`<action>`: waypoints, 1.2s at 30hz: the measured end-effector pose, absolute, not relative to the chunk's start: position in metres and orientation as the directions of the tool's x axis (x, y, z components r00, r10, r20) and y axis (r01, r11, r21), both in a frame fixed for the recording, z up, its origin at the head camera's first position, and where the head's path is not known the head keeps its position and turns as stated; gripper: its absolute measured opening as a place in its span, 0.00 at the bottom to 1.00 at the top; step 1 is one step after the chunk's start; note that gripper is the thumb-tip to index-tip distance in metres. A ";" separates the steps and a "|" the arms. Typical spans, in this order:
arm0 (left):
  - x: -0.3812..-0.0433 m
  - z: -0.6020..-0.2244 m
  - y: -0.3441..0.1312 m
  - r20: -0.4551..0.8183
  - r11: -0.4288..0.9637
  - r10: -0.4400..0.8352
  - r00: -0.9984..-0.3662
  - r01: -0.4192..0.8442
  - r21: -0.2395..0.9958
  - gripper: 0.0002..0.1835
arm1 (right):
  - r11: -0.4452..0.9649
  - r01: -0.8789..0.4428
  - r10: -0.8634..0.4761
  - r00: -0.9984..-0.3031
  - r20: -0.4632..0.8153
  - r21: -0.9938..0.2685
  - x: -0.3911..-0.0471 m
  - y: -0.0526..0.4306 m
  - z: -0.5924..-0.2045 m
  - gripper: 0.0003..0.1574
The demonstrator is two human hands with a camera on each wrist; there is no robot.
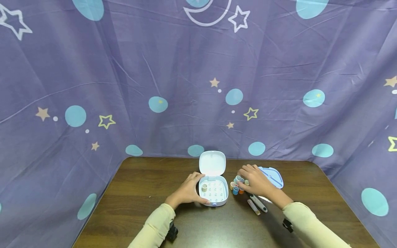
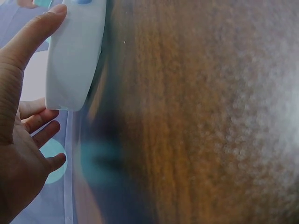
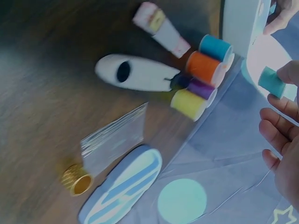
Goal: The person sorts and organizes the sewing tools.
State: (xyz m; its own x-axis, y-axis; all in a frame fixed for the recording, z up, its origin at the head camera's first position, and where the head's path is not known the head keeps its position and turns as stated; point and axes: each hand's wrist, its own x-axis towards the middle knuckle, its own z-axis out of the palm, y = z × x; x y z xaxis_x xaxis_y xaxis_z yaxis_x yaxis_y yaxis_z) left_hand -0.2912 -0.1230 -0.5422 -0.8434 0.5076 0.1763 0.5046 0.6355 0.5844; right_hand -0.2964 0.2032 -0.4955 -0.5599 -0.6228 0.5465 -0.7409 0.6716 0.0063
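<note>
My left hand grips the near-left side of an open white sewing box, thumb at its front and fingers at its back left. Rows of small pegs fill the box floor, and one beige thread spool stands at the left. Its lid is raised behind. In the right wrist view my right hand pinches a teal thread spool between thumb and index finger, above a cluster of spools. Among these are a blue spool, an orange spool and a yellow spool.
Near the spools lie a white-handled tool with a black oval and a small pink-and-white item. A clear packet of needle-like pieces, a gold thimble and a blue-and-white tray lie to the right. A patterned curtain hangs behind the table.
</note>
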 end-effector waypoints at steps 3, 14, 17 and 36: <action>-0.291 -0.541 -0.123 0.174 0.636 0.509 -0.843 0.505 0.583 0.59 | 0.657 -0.754 -0.634 -0.558 0.536 -0.007 -0.298 0.194 -0.492 0.13; -0.290 -0.540 -0.123 0.164 0.622 0.509 -0.845 0.493 0.608 0.59 | 0.626 -0.780 -0.666 -0.542 0.513 -0.011 -0.304 0.164 -0.487 0.12; -0.289 -0.540 -0.123 0.144 0.629 0.505 -0.851 0.477 0.614 0.60 | 0.630 -0.776 -0.678 -0.546 0.493 0.006 -0.308 0.158 -0.488 0.12; -0.289 -0.542 -0.123 0.165 0.629 0.506 -0.846 0.494 0.600 0.59 | 0.601 -0.790 -0.762 -0.521 0.384 0.122 -0.317 0.129 -0.483 0.13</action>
State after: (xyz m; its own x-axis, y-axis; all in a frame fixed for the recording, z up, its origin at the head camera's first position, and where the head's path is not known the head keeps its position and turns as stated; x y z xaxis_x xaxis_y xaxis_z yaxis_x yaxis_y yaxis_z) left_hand -0.2890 -0.1234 -0.5422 -0.8464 0.5063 0.1651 0.4935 0.6292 0.6005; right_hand -0.3171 0.1293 -0.4829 -0.5215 -0.7621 0.3837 -0.7896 0.6015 0.1216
